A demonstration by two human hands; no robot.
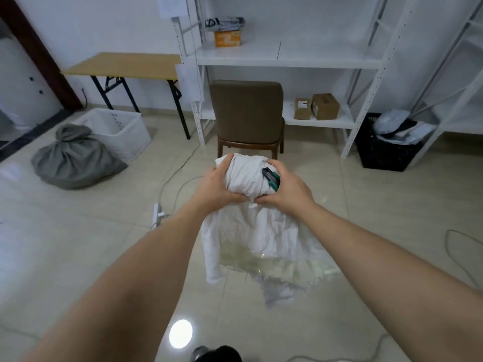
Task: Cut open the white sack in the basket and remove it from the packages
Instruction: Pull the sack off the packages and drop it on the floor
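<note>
Sack (251, 239) held up over the floor (78, 244), clear of any basket, no packages inside as far as can be seen. Upper part bunched into a tight white wad between both hands; lower part hanging loose, frayed along a cut edge with a strip of clear tape or plastic across it.

Left hand (214, 186) wrapped round the wad's left side, fingers curled over the top. Right hand (290, 189) closed on the wad's right side, with a green-and-black cutter (271, 178) pinned between fingers and cloth; blade out or in, cannot tell.

Step judged: cutting and removal done, sack being balled up for disposal. Next move likely calls for gathering the hanging tail into the wad, keeping the cutter's tip turned away from the left fingers, then dropping the bundle somewhere suitable.

Farther off: power strip (156, 214) and cables on the floor left of the hands. Grey bag (73, 158) tied at the top, just in front of a white basket (122, 129) near the left wall. Brown chair (248, 116) straight ahead, back toward the camera. Black crate (384, 150) full of grey parcels at the right. Beyond, a folding table (122, 65) and white shelves (287, 56) carrying 3 small boxes, 2 on the lower board.
</note>
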